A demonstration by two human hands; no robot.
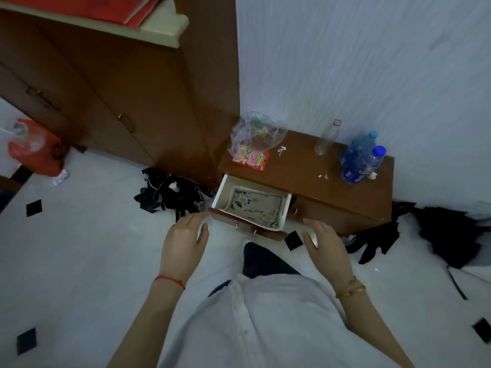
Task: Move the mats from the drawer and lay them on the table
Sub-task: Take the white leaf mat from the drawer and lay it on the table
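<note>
Mats (254, 207) in drawer (219, 193) (open), hands flanking front.

Drawer (249, 205) pulled open, floral mat (255, 205) inside; left hand (183, 240) and right hand (326, 245) flank drawer, fingers relaxed, holding nothing.

Floral-bordered mats (254, 207) lying flat in open white-lined drawer (222, 189) of wooden table (313, 171)
</note>
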